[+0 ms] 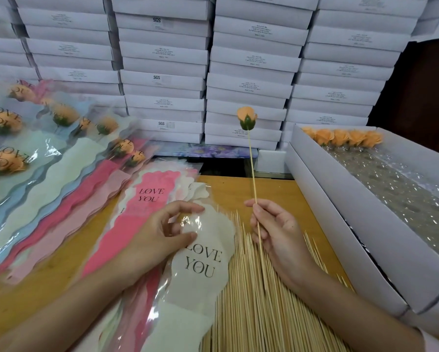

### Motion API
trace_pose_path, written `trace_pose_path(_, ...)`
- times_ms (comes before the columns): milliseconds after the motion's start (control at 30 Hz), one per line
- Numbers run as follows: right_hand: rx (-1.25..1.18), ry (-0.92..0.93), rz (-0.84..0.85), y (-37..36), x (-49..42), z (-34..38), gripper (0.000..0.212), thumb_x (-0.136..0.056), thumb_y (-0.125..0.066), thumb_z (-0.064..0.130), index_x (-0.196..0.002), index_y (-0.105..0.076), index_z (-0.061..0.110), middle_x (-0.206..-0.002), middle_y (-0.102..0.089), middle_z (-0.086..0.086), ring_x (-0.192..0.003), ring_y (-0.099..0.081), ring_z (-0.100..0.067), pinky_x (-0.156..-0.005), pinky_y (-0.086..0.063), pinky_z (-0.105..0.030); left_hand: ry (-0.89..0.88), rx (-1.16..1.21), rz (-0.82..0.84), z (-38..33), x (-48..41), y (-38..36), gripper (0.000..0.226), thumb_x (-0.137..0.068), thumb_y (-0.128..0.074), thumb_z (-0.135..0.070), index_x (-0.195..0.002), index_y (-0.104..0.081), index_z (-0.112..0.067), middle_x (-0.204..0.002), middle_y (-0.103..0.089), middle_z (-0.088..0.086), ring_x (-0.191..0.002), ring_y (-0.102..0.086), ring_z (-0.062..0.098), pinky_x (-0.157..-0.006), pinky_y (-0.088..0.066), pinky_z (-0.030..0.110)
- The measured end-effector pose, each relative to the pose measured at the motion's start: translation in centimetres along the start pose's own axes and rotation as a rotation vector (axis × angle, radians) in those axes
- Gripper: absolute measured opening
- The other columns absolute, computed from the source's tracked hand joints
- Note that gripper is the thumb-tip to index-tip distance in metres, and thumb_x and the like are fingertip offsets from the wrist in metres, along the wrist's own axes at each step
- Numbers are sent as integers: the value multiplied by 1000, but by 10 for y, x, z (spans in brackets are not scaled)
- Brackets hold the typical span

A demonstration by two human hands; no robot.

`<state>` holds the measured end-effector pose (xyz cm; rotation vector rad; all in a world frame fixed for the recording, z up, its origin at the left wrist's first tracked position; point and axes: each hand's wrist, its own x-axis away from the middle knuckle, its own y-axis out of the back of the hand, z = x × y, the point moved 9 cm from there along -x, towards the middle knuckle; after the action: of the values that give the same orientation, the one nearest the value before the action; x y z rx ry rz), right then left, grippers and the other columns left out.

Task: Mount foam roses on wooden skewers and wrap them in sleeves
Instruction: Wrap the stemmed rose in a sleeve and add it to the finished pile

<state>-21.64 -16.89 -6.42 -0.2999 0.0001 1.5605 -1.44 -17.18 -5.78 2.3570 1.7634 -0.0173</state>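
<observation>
i log: white card box (pixel 340 199) at 3 o'clock, open; row of orange foam roses (pixel 340 137) at far end, crinkled clear film (pixel 391 189) beside them. right hand (pixel 277 232) pinches thin skewer (pixel 252 174), upright, peach foam rose (pixel 247 119) on tip, at 12. left hand (pixel 162 229) pinches glossy cream sleeve (pixel 203 262) at 7. loose skewers (pixel 251 306) heaped at 6. wood table (pixel 238 189); stacked white boxes (pixel 251 59) behind.

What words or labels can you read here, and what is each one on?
"LOVE YOU": cream sleeve.
"LOVE YOU": pink sleeve beside it.
"SGS": white boxes in the stack, three spots.
"LOVE YOU", upside down: wrapped roses at left.
Other box labels: print too small to read.
</observation>
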Motion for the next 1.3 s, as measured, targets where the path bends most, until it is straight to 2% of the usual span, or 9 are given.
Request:
trace_pose_path(67,15,5,5,-1,0,0,21,-98,-53,17,-99,-73,23,-66,-56,6,-52,-39,-4,-58,-33,-27,16,22,63,1,1,-7,58,-85,-63,12,-122,-63,-32,-76,-60,4,-63,-52,17,-62,-52,27)
trace_pose_path(100,21,6,7,-1,0,0,21,-98,-53,17,-99,-73,23,-66,-56,6,-52,-40,-4,-58,-33,-28,30,33,75,3,0,-9,63,-82,-65,11,-126,-60,-33,-95,-62,6,-75,-56,22,-75,-56,41)
trace_pose_path(200,37,10,22,-2,0,2,20,-98,-54,19,-102,-73,25,-68,-56,5,-53,-41,-4,-59,-34,-28,73,56,59,8,-1,-7,66,-73,-64,-4,-127,-58,-41,-114,-39,6,-95,-44,30,-92,-38,70)
trace_pose_path(433,138,70,-32,-4,-1,26,30,-98,-54,16,-120,-64,34,-70,-63,5,-52,-42,-3,-53,-41,-18,-46,19,-26,1,-1,0,44,-85,-67,7,-121,-66,-18,-119,-68,-12,-98,-61,13,-85,-48,17)
trace_pose_path(500,175,98,-35,-6,-1,38,32,-99,-53,14,-122,-61,35,-72,-66,5,-51,-42,-3,-51,-40,-15,-49,30,-74,1,-1,5,31,-86,-66,3,-111,-70,-15,-94,-74,-11,-80,-65,5,-68,-49,11)
trace_pose_path(633,245,139,-10,-14,-2,60,30,-99,-50,10,-119,-59,32,-76,-68,7,-52,-45,-4,-54,-41,-20,-34,99,-102,6,-3,8,11,-80,-73,-4,-89,-69,-4,-63,-62,9,-45,-52,12,-44,-43,18)
trace_pose_path(733,248,183,-1,-19,-2,74,27,-98,-49,5,-113,-59,26,-73,-67,7,-51,-45,-5,-51,-40,-17,-49,68,-98,6,-5,8,14,-75,-75,-8,-83,-64,-5,-62,-57,12,-46,-49,15,-45,-42,20)
trace_pose_path(1067,282,264,-95,-21,-33,94,13,-100,-47,9,-104,-54,19,-65,-66,9,-51,-52,-4,-51,-42,-16,-83,43,-79,3,-5,5,27,-78,-70,-6,-103,-61,-3,-61,-50,3,-44,-49,14,-44,-44,21)
trace_pose_path(1300,341,280,-154,-15,-48,92,16,-100,-43,8,-99,-47,24,-70,-70,10,-55,-63,-7,-57,-45,-19,-86,1,-107,1,-5,6,9,-88,-61,5,-94,-64,-1,-56,-50,-3,-41,-47,8,-42,-39,16)
